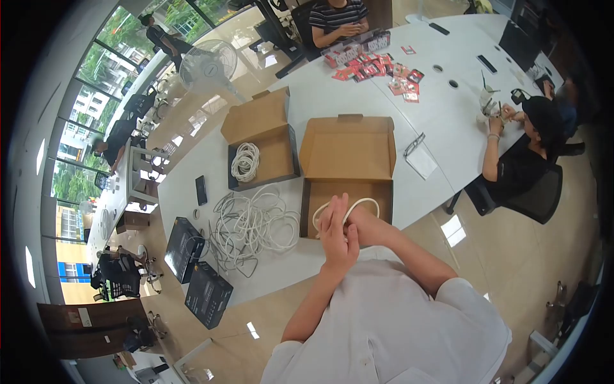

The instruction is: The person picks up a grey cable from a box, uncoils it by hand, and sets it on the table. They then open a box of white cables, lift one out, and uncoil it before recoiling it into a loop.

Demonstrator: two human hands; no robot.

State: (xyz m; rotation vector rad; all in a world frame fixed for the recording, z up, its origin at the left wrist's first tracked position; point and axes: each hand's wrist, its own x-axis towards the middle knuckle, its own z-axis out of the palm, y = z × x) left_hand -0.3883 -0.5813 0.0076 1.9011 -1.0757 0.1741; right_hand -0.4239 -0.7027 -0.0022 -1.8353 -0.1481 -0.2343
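Observation:
My left hand (337,240) and my right hand (363,225) meet over the front of an open cardboard box (347,150). A loop of white cable (378,208) shows on both sides of them. The left hand's fingers are fairly straight and pressed together against the cable, with its thumb toward the right hand. The right hand is closed around the cable, its fingertips partly hidden behind the left. To the left lies a loose tangle of white and grey cables (252,221). Beyond it, a second open box (259,121) holds a neatly coiled white cable (245,162).
Two dark closed boxes (208,294) sit at the table's left edge, near a phone (201,190). Glasses and a white pad (421,160) lie to the right. Red packets (374,67) are spread farther back. People sit at the far side and at the right (524,141).

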